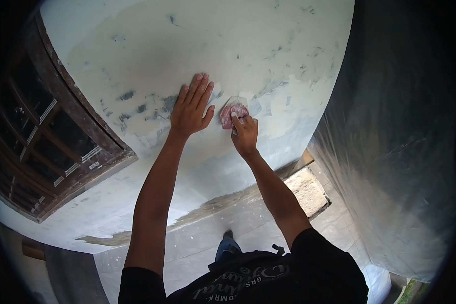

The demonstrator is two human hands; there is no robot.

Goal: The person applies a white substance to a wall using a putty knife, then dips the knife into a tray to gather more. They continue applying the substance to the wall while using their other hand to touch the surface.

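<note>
head view: a pale, patched wall (228, 48) filled the middle, with dark smudges around both hands.
left hand (192, 108): it lay flat on the wall, fingers straight and thumb out to the side, clamped on nothing; perhaps it was set there for balance.
right hand (245, 133): its thumb and fingers were closed on a reddish scraper.
scraper (237, 105): it sat at the wall just right of the left hand, pale edge upward; the grip near its lower part probably kept that edge free. whether the whole edge touched, i cannot tell.
window (50, 137): its dark frame bounded the wall on the left, well apart from the left hand.
plastic sheet (390, 157): it hung beyond the wall's right edge, limiting sideways reach.
open room: the widest unobstructed stretch of wall lay above both hands.
pale block (309, 191): it lay low beside the right arm, well apart from the scraper.
</note>
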